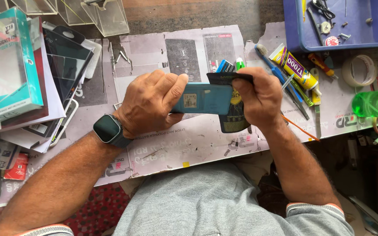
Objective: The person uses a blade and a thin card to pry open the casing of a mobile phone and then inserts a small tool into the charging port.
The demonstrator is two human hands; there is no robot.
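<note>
Nearest the camera, the two forearms are reaching out over a grey shirt [215, 205], the left wrist wearing a dark watch [109, 130]. The left hand [149, 102] is wrapping around one end of a blue phone [204, 98], fingers curling over its top edge and thumb pressing its face, so it is gripping the phone firmly above the worn mat [176, 144]. The right hand [259, 98] is closing on a dark strip [230, 78] at the phone's other end, pinching it between thumb and fingers. A black pouch [235, 122] is lying just beneath the phone. As a judgement, the phone is being held in the air rather than resting on the mat, so a slip of the left hand while the right is pulling could drop it onto the tools; too sharp a pull could also tear or crease the strip. Both wrists are bending inward, elbows spreading wide. Farther out, a glue tube [295, 66], a toothbrush [272, 65] and tape roll [358, 70] are lying to the right, boxes [9, 65] are stacking up on the left, and a blue tray [294, 26] is sitting at the far right.
</note>
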